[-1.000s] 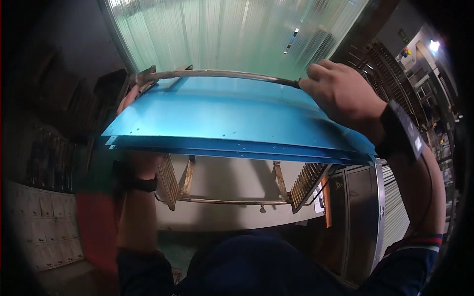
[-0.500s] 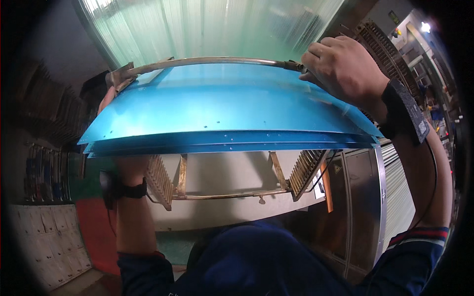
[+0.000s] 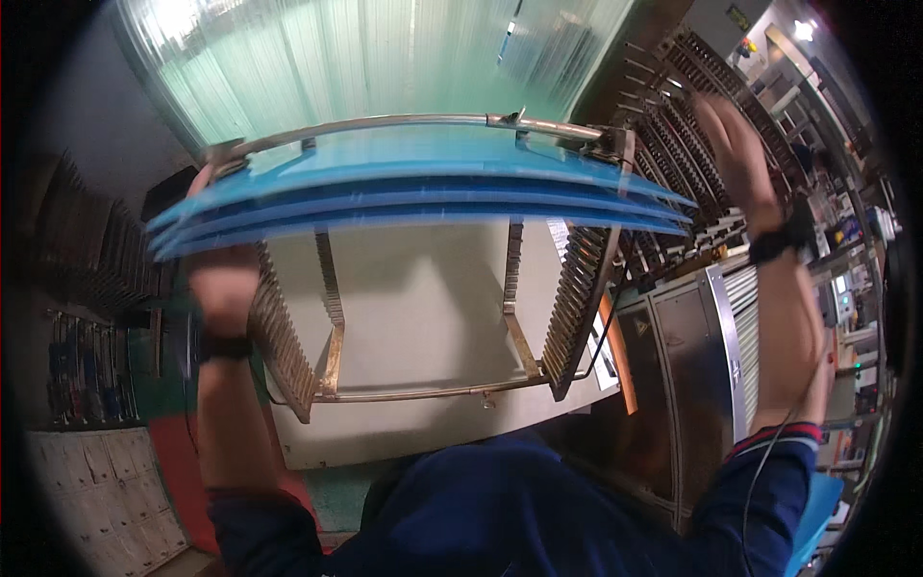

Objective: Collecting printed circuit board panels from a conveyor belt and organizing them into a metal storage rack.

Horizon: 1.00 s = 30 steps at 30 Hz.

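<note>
Rack [image 3: 577, 303] apparently spacing blue sheets [image 3: 413, 175]; right hand [image 3: 738, 163] hovering open, empty, 2 o'clock; left hand [image 3: 225, 291], 9 o'clock, grip not showing

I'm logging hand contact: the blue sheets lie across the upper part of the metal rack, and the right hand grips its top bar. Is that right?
Not quite: the right hand isn't on the top bar. The head view shows it open, off to the right, apart from the metal rack. The blue sheets do lie across its upper part.
</note>
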{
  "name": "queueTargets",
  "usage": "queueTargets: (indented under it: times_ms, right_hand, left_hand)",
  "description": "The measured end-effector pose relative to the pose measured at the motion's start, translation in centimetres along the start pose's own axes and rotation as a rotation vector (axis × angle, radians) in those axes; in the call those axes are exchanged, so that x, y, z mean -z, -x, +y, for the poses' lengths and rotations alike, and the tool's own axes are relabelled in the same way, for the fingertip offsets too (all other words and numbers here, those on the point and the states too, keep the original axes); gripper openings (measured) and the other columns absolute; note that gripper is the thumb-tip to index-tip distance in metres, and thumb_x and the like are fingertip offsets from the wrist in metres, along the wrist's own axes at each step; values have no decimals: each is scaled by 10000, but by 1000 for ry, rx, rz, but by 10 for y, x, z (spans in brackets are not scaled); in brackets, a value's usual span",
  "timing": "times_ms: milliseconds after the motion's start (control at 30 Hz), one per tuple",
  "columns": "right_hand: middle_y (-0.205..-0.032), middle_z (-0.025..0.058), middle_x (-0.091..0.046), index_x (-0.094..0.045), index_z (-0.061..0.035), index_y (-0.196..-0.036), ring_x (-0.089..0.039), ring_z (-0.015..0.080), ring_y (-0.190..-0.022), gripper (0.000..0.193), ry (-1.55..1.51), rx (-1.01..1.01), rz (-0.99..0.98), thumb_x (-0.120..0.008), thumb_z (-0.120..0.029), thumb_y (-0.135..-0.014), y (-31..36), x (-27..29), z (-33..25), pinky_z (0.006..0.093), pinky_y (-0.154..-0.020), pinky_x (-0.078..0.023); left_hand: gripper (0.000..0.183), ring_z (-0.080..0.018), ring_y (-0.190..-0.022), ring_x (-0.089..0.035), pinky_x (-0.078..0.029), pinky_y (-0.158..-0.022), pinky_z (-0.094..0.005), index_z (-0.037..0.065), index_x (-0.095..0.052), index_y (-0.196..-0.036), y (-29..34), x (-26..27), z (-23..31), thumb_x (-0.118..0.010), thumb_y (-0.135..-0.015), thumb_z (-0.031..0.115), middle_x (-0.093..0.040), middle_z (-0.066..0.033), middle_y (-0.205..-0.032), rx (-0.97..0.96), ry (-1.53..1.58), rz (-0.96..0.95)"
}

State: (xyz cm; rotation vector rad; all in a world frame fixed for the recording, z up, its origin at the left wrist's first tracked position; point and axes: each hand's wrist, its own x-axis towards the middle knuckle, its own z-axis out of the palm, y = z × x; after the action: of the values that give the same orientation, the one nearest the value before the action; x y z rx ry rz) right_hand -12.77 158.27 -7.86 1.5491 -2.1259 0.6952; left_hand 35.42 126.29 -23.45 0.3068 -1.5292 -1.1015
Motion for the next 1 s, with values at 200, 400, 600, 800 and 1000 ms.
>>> queueTargets:
  times_ms: [200,400,600,800,1000]
  right_hand:
    - [-1359,176,-553,-595,-58,-1271,-450,383,-1349,447,522,-167,-331,-703,-213,-866,195,-35,99,501,-1118,-373]
    - [-1385,172,-537,-585,-61,-1280,-443,396,-1346,471,469,-118,-428,-691,-170,-834,225,-27,81,508,-1121,-365]
    - [-1325,196,-578,-592,-21,-1258,-502,396,-1271,455,343,-320,-366,-681,-109,-820,215,-29,95,470,-1100,-398]
    - [-1229,205,-614,-636,-12,-1164,-525,406,-1219,362,279,-316,-388,-689,-91,-816,212,-32,104,469,-1074,-416]
    - [-1054,167,-670,-707,-15,-979,-584,382,-1051,189,355,-396,-463,-671,-160,-863,199,-39,105,448,-953,-465]
  left_hand:
    - [477,-446,-1200,-551,-452,-1018,-486,25,-539,-1329,-23,8,-24,-661,-878,122,-590,-229,-1321,-74,-1148,-10]
    - [483,-452,-1189,-552,-457,-985,-490,2,-518,-1319,2,28,-58,-637,-858,83,-567,-253,-1308,246,-1141,-215]
    - [521,-450,-1163,-564,-482,-953,-475,2,-482,-1349,26,38,-67,-624,-850,49,-582,-251,-1260,281,-1027,-321]
    - [559,-387,-1169,-595,-490,-959,-433,20,-461,-1401,13,25,-84,-638,-873,65,-560,-222,-1293,357,-1204,-308]
    - [538,-262,-1269,-523,-431,-1033,-385,21,-439,-1443,6,14,-67,-638,-952,114,-495,-164,-1425,362,-876,123]
